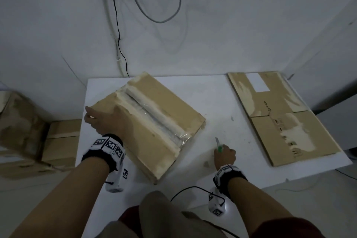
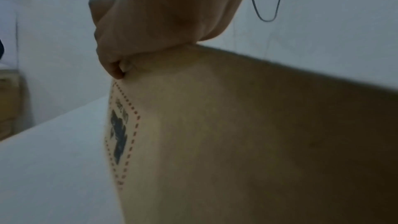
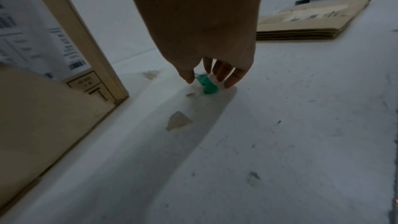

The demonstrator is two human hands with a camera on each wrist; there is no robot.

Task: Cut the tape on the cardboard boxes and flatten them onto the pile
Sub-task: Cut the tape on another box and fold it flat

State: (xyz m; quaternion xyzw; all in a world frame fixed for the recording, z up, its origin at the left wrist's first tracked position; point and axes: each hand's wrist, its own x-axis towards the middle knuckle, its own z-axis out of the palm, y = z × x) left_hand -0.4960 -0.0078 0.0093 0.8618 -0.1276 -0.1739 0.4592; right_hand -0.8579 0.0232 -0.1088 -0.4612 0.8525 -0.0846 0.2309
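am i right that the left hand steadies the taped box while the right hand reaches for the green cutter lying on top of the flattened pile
Not quite. The left hand does steady the taped box, and the right hand is at the green cutter, but the cutter lies on the white table beside the box. The flattened pile sits apart, further right. The head view shows this.

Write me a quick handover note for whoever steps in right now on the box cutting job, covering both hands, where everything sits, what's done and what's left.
Left hand: gripping the far-left corner of the sealed cardboard box, steadying it on the white table.
Right hand: fingers closing around the green utility knife on the table, blade pointing away; grip not firm yet.
Done: flattened boxes piled at the table's right.
Left: clear tape along the box's centre seam looks uncut. Cut it, flatten the box, add it to the pile. More boxes wait off the table's left.
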